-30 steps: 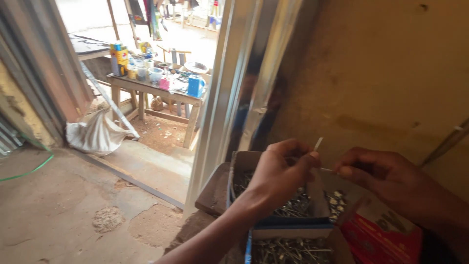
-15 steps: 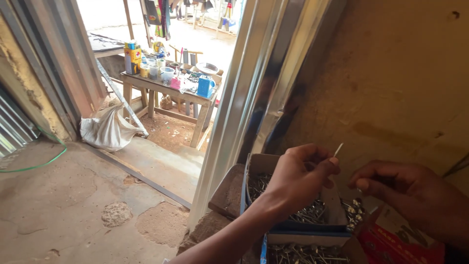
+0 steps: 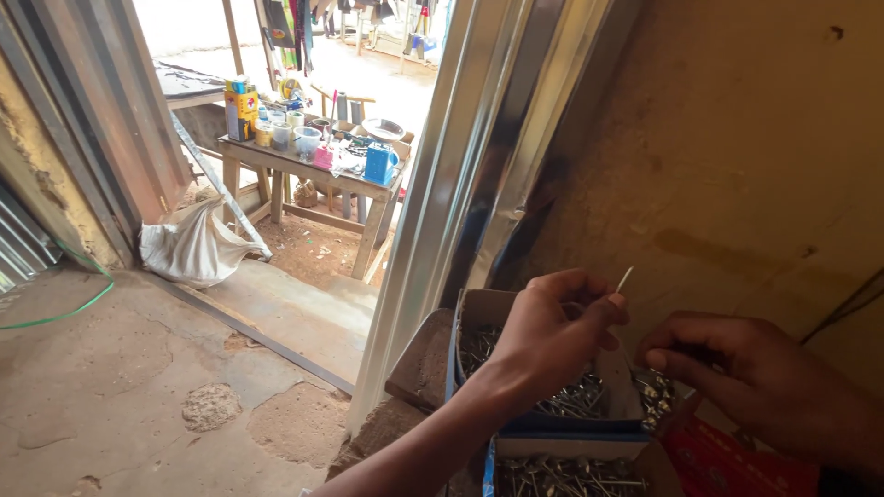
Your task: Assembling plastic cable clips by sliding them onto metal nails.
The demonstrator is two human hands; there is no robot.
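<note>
My left hand [image 3: 557,336] pinches a thin metal nail [image 3: 624,279] between thumb and fingers, its tip pointing up. The hand hovers over an open cardboard box of nails [image 3: 479,317]. My right hand [image 3: 746,368] is curled just to the right, over more loose nails [image 3: 656,391]; what it grips is hidden by its fingers. A second box of nails [image 3: 562,474] sits at the bottom edge, with a red packet [image 3: 727,465] beside it.
Shiny metal sheets [image 3: 488,156] lean upright against a brown wall [image 3: 737,138]. Outside the doorway stand a wooden table [image 3: 304,166] crowded with cups and containers and a white sack [image 3: 193,247]. A concrete floor [image 3: 110,387] lies to the left.
The view has shifted, so hands and boxes sit lower and further right. My left hand still holds the nail up; my right hand has drawn slightly away from it.
</note>
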